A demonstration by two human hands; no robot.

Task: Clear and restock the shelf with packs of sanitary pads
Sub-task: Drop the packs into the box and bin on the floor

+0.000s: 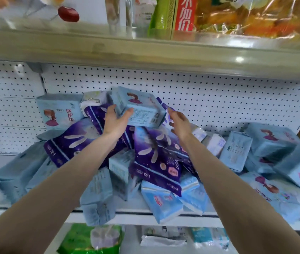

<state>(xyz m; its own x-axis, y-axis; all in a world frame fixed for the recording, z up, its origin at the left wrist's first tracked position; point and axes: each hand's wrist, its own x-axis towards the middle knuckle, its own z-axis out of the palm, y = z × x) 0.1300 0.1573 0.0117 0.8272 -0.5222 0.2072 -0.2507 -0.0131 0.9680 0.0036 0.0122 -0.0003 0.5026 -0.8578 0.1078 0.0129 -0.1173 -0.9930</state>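
Entry: head camera, one view, worn by you.
Facing: forward and a little down onto the middle shelf (145,216), with the pegboard back panel (218,99) ahead.
Range: close. Your forearms enter from the bottom corners. Your left hand (115,122) and right hand (180,123) sit near centre, by the light-blue pack (142,111).
Top margin: the upper shelf (145,50), seen from just below.
Bottom margin: a green pack (79,241) on the tier beneath.
Lens: wide-angle, edges bowed.

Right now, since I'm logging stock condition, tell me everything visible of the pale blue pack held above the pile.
The pale blue, plastic-wrapped rectangular pack is tilted, with a red-haired cartoon girl on top and small print plus a barcode on its near face. The left hand grips its left end; the open right hand hovers by its right end. Purple packs lie below.
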